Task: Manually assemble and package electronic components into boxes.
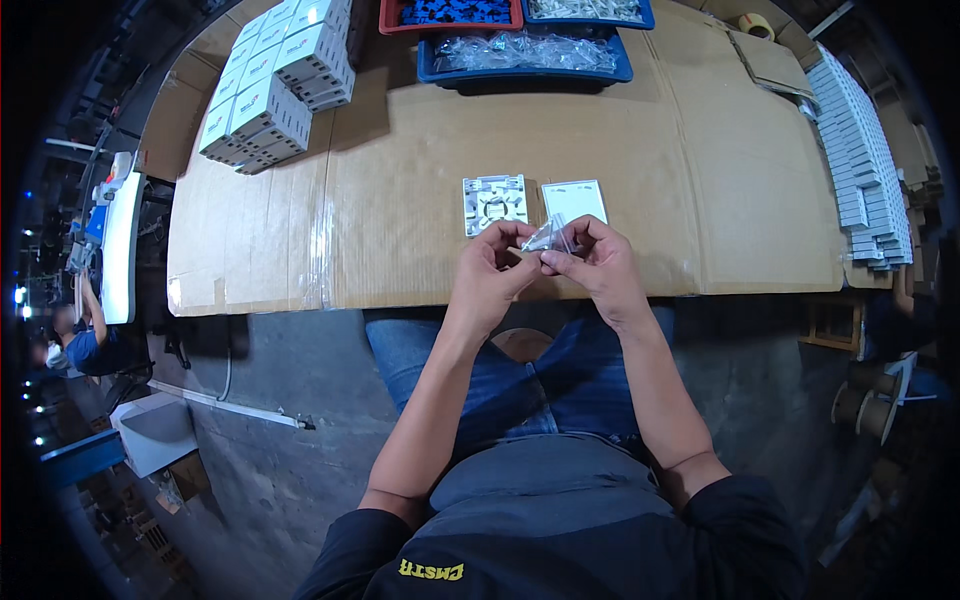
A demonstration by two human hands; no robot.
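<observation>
Between my two hands is a small clear plastic bag (548, 238); what is inside it is too small to make out. My left hand (497, 260) pinches the bag's left side, and my right hand (597, 262) pinches its right side. Just beyond the left fingers lies a white square plastic base (480, 212) with a round opening and moulded clips. Beside it, past the right fingers, a flat white square cover (575, 196) rests on the cardboard-covered table (400, 240).
Stacked white boxes (262, 105) stand at the far left. A red bin (390, 25) of blue parts and blue bins (430, 75) of clear bags line the back. Many white pieces are stacked (850, 160) at the right edge, near a tape roll (757, 26).
</observation>
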